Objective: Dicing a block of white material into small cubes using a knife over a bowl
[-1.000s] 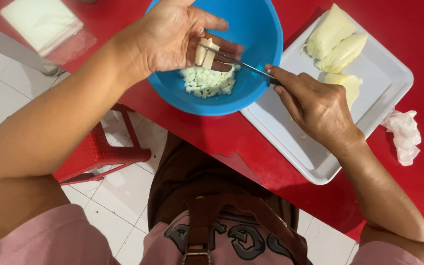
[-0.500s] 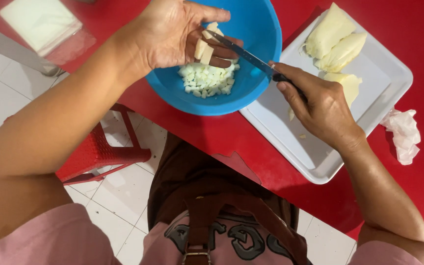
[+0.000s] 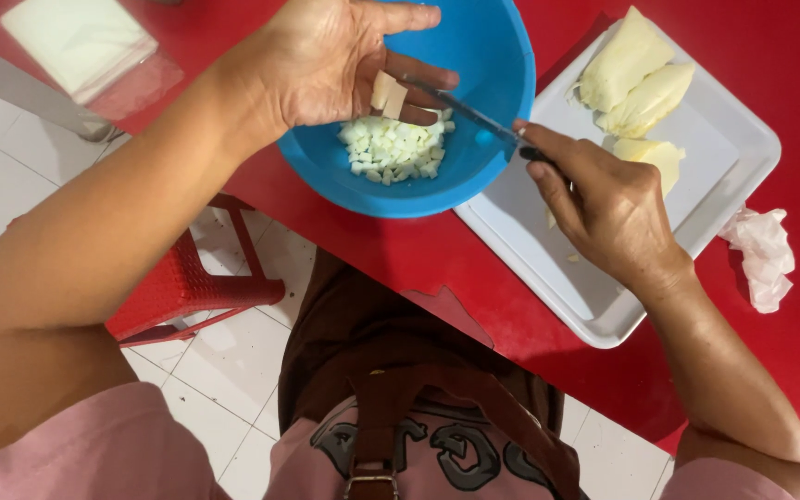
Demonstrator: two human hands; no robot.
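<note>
Two hands work over a blue bowl [image 3: 474, 176] that stands on the red bench [image 3: 789, 56]. The left hand [image 3: 340, 60] is over the bowl, palm up and fingers partly spread, and it holds a small pale piece [image 3: 387, 94] on the fingers. The right hand [image 3: 608, 208] is closed around the dark handle of a knife [image 3: 469, 113]. The thin blade reaches over the rim of the bowl and its tip is just at the pale piece, close to the left fingers. In the bottom of the bowl there is a heap of small white cubes [image 3: 393, 148].

To the right of the bowl, touching its rim or just beside it, lies a white rectangular tray [image 3: 548, 268]. On the far end of the tray are three pale yellow wedges [image 3: 636, 88], lying close together. A crumpled white tissue [image 3: 763, 255] lies on the bench, beside the right edge of the tray. At the top left corner of the bench there is a flat white square packet [image 3: 76, 37]; no label can be seen on it. Under the bench stands a red plastic stool [image 3: 187, 287] on the white tiled floor [image 3: 11, 176].
</note>
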